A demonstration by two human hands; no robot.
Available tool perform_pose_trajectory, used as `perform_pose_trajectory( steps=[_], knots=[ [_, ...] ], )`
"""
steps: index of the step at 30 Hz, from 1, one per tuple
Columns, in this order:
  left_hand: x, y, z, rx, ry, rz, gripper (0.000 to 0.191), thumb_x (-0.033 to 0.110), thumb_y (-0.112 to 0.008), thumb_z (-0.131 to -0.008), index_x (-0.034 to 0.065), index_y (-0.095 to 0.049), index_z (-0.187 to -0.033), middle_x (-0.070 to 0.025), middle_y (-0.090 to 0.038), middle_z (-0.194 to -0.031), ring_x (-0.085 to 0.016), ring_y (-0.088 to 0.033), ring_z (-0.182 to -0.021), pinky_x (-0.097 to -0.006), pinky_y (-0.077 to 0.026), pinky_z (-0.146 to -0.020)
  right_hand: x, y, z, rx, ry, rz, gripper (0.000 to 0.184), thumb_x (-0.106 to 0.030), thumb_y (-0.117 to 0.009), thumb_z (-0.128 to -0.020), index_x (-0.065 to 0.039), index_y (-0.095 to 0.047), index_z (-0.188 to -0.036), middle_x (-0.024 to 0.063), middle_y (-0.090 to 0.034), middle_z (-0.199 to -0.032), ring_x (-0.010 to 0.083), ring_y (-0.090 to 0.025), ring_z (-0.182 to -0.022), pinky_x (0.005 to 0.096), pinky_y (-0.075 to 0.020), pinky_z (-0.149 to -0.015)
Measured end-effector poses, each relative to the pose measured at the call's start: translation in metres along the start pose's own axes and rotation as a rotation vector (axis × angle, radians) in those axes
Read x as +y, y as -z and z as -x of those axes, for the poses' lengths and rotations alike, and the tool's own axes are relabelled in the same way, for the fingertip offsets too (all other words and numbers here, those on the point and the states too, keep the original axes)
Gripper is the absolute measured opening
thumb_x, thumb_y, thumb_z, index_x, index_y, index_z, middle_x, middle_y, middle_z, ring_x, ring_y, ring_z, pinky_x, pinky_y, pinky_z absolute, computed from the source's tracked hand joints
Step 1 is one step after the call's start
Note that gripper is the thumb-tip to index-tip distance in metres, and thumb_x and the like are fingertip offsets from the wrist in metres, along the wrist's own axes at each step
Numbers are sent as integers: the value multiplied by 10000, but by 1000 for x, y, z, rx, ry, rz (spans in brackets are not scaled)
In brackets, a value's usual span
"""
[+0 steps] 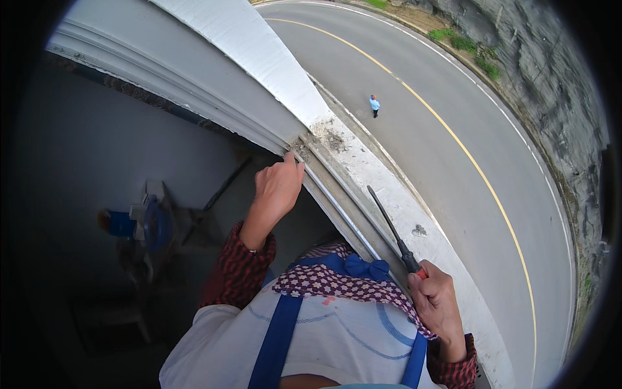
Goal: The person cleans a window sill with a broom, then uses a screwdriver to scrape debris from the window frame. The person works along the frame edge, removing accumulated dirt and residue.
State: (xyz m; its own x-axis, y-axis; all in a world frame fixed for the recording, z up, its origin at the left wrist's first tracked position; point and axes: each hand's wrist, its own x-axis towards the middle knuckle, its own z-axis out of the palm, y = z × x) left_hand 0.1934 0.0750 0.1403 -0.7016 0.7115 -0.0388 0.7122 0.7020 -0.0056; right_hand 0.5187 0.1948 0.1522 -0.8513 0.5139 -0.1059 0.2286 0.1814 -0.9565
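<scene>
My right hand [436, 299] is closed around the red and black handle of a screwdriver [387, 216]. Its dark shaft points up and to the left, over the outer side of the window sill [357, 155]. My left hand [279, 182] is at the inner edge of the sliding-window track [335, 194], its fingertips at the corner where the track meets the side of the opening. Those fingers are bent, and whatever may lie under them is hidden. Loose grey debris [302, 150] sits in the track's corner beside them.
Beyond the sill is a drop to a paved road [437, 170], where a person [374, 106] stands far below. A rock face [549, 78] borders the road. Crumbled mortar [335, 138] lies on the ledge. Inside, dim items include a blue round object [159, 223].
</scene>
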Motion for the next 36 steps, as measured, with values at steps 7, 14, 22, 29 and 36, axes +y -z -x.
perform_pose_trajectory(
  steps=[7,14,22,29,36],
  knots=[
    [3,25,10,-71,37,116,358,325,-542,-986,-9,-596,-1104,-249,-688,-814,-433,-675,-814,-528,-507,-771,-2,-1,2,9,-23,22,285,22,-637,-900,67,-508,-651,176,-458,-671,313,-430,-534,405,-330,-499],
    [6,23,0,-246,104,135,411,286,-575,-883,-76,-524,-1071,-275,-689,-850,-444,-672,-878,-524,-498,-856,1,-5,-1,-11,29,20,325,5,-648,-906,56,-491,-627,174,-466,-668,306,-431,-528,400,-335,-495],
    [8,5,-10,-204,170,108,395,272,-652,-830,-14,-539,-1077,-272,-692,-922,-454,-660,-918,-529,-502,-822,5,3,0,-49,86,22,151,-54,-609,-912,47,-634,-802,209,-584,-796,379,-590,-680,429,-471,-615],
    [-12,-8,-21,-270,139,452,236,45,-610,-870,-30,-500,-1066,-108,-597,-645,-165,-600,-470,-324,-444,-395,16,11,27,38,19,-62,91,-25,-581,-841,33,-595,-772,215,-585,-812,381,-593,-773,426,-475,-705],
    [-31,-27,-25,-286,137,636,305,46,-584,-879,12,-384,-1108,-104,-561,-686,-154,-557,-452,-294,-405,-342,27,7,25,171,108,-144,182,-62,-572,-893,48,-550,-750,192,-547,-784,349,-551,-717,420,-450,-675]
  ],
)
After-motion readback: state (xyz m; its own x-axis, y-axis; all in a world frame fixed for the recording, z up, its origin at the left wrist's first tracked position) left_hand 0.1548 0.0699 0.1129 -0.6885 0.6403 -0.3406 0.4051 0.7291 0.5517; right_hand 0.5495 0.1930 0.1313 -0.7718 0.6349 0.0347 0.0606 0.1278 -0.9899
